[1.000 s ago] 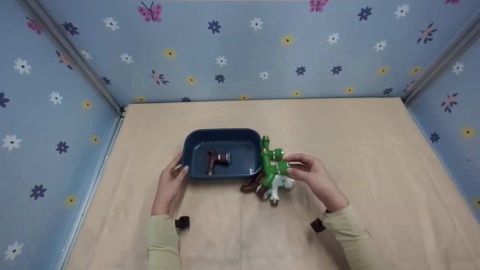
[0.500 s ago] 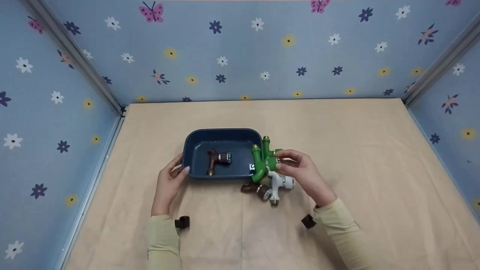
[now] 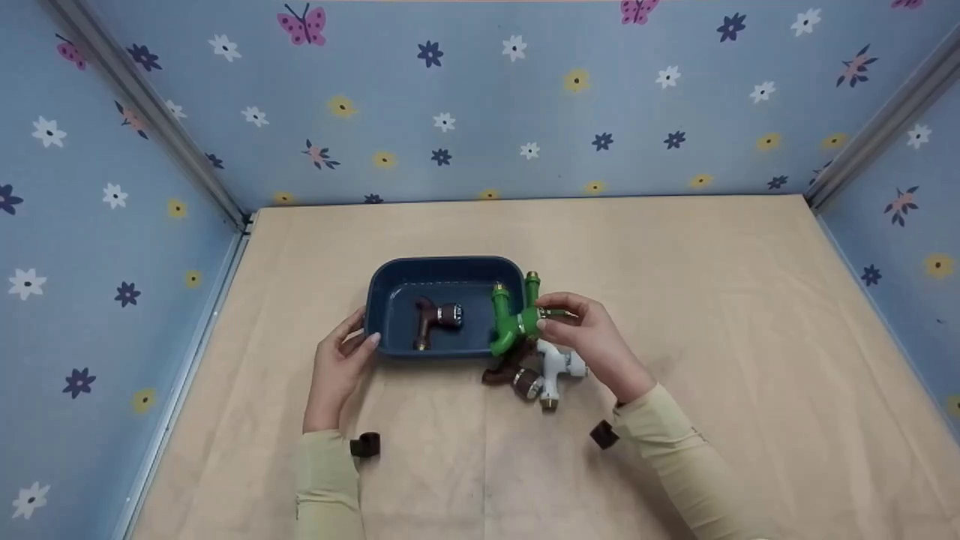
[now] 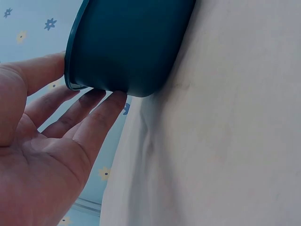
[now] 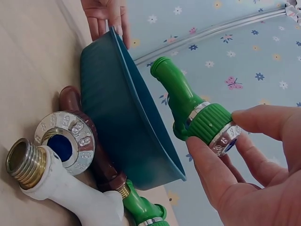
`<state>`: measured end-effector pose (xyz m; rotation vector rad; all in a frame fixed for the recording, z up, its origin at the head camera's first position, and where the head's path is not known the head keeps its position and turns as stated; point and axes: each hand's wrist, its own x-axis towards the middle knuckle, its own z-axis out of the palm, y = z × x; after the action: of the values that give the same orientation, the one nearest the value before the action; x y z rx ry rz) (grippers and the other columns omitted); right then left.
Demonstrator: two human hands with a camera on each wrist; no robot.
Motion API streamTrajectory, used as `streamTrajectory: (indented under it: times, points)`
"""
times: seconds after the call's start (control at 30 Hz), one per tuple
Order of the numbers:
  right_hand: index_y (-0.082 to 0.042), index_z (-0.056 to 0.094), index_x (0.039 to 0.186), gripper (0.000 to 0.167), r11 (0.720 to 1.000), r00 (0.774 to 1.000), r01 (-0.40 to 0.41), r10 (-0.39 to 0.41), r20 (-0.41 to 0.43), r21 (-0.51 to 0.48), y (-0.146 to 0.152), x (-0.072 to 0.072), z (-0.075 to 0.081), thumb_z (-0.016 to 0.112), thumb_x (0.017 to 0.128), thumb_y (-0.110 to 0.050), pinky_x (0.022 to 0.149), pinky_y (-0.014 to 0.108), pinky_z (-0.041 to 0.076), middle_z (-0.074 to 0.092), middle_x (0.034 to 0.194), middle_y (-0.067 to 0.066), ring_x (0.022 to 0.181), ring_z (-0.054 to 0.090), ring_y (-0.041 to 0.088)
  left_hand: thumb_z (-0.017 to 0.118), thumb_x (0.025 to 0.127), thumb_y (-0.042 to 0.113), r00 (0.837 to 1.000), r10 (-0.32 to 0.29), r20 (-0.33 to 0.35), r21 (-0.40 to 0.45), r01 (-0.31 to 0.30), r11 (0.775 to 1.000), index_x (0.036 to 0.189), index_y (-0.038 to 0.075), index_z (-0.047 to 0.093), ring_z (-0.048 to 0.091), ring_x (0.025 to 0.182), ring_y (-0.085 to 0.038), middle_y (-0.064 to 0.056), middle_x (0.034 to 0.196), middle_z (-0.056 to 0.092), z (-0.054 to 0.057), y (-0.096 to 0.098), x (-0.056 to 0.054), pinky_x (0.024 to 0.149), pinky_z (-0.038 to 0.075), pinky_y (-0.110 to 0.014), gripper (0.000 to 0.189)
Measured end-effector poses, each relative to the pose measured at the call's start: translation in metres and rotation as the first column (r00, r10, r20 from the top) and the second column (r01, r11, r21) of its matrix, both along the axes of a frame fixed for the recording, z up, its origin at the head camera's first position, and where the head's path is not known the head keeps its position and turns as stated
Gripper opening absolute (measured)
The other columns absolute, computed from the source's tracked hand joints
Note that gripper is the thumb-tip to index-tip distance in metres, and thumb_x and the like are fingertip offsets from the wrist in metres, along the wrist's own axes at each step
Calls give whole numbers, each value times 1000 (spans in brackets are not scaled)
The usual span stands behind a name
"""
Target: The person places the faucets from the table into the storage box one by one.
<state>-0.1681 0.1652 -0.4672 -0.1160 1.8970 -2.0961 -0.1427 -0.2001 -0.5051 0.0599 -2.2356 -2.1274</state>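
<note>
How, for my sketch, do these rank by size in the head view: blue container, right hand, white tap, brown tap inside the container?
1. Blue container
2. Right hand
3. White tap and brown tap inside the container: too alike to rank

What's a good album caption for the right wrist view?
Right hand pinches a green tap by its knob, near a dark tub and white tap.

From the head, we looked forward and down on the table (image 3: 712,277), left hand (image 3: 337,375) and right hand (image 3: 596,337). From each wrist, we faced the blue basin (image 3: 450,270) up close, tilted sideways; all three views shared basin and left hand.
</note>
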Motion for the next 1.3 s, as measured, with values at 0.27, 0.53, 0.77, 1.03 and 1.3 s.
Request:
streamTrajectory:
  times: [0.27,0.53,0.77,1.03,1.3]
  points:
    - [4,57,123,37,998,1000,28,-27,-17,58,-8,-8,-3,67,88,-1,92,46,49,58,121,15,107,60,27,63,89,-4,1000,7,-22,13,-7,1000,137,-10,45,49,117,-47,-33,129,46,-1,1,-1,83,51,-19,51]
    - [0,60,121,33,998,999,35,-35,13,58,-17,-14,-2,66,88,-2,89,41,52,58,116,18,100,63,25,62,91,-3,1000,1,16,5,-1,1000,138,-9,42,46,121,-45,-31,133,43,2,1,0,84,50,-19,52]
    - [4,59,122,35,999,999,25,-25,23,31,-26,-21,-5,66,88,1,84,34,54,57,116,21,97,63,24,62,90,-4,1000,10,19,16,-10,1000,138,-9,43,47,120,-46,-32,131,44,1,2,0,84,50,-19,51]
    - [-2,62,119,32,997,1000,18,-20,16,74,-34,-25,-7,67,88,-1,83,34,55,57,118,17,98,64,23,62,91,-3,1000,8,25,1,-8,1000,137,-11,42,47,119,-46,-32,130,43,2,1,-1,83,50,-18,51]
    - [-4,65,116,30,991,1000,25,-24,-11,129,-43,-27,-8,68,86,-2,78,31,56,59,115,13,97,64,22,61,91,-3,1000,9,13,-1,-9,1000,137,-11,43,48,119,-45,-32,131,44,3,1,0,84,50,-18,50]
